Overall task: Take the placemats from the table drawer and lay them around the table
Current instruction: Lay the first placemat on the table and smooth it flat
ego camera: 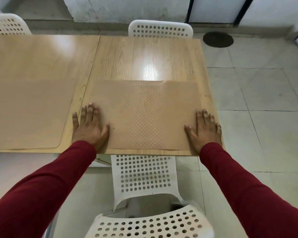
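Observation:
A tan, dotted-texture placemat (141, 115) lies flat on the near right part of the wooden table (144, 57). My left hand (89, 126) presses flat on the mat's left edge, fingers straight and spread. Over on the mat's right edge, my right hand (205, 129) lies flat in the same way. A second tan placemat (29, 114) lies on the table to the left, its rounded corner near the front edge. The table drawer is not in view.
A white perforated chair (144, 186) stands just in front of me, pushed under the table's near edge. Another white chair (160, 29) is at the far side, and a third (7, 24) at the far left. Tiled floor (256, 109) lies to the right.

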